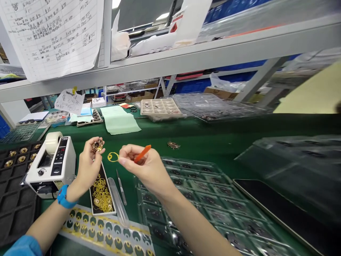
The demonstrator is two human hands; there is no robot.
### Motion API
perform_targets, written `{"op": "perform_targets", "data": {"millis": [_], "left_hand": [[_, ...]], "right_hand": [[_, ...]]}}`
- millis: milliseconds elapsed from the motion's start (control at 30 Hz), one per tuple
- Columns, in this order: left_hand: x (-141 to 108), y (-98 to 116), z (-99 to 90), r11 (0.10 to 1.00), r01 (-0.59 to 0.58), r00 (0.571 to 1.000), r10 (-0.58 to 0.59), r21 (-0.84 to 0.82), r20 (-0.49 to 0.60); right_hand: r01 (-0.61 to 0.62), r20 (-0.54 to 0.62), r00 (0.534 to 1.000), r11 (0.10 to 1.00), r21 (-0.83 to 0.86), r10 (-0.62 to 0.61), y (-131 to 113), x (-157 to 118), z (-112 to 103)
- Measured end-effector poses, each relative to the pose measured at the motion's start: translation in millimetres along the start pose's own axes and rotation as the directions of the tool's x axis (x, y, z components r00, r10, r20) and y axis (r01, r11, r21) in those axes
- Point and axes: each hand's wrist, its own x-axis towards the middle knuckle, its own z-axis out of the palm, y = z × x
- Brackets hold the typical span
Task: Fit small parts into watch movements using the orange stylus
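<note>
Clear compartmented plastic tray (202, 195) lies right of the white box (105, 214) of yellow rings (102, 197). Beyond it, the left hand (89, 164) clamps a round gold part (99, 145); the right hand (146, 170) pinches an orange stick (143, 154) and, apparently, one yellow ring (109, 156). Many look unused.

Two bare hands raised, close together but apart, each in a pinch.
The left hand (89, 164) points upward, thumb and fingers bent toward each other, its forearm (49, 222) rising from the lower left; the right hand (146, 166) reaches leftward with thumb and forefinger nearly meeting, the other fingers apparently curled, though partly hidden, its forearm (189, 213) slanting up from the lower right.
</note>
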Motion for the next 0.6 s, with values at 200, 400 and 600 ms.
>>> {"op": "perform_targets", "data": {"millis": [200, 400, 600], "left_hand": [[12.5, 16.1, -21.0, 0.989, -0.141, 0.977, 0.133, -0.036, -0.168], [8.7, 50.5, -42.1, 0.956, -0.282, 0.916, 0.292, 0.075, -0.277], [11.0, 50.4, -45.0, 0.960, -0.276, 0.922, 0.279, 0.050, -0.268]], "right_hand": [[-0.158, 0.215, 0.949, 0.935, -0.316, 0.233, 42.5, 15.0, 6.5], [-0.195, 0.227, 0.903, 0.820, -0.538, 0.364, 104.0, 27.3, 20.6], [-0.137, 0.137, 0.949, 0.764, -0.631, 0.283, 83.9, 29.0, 7.7]]}}
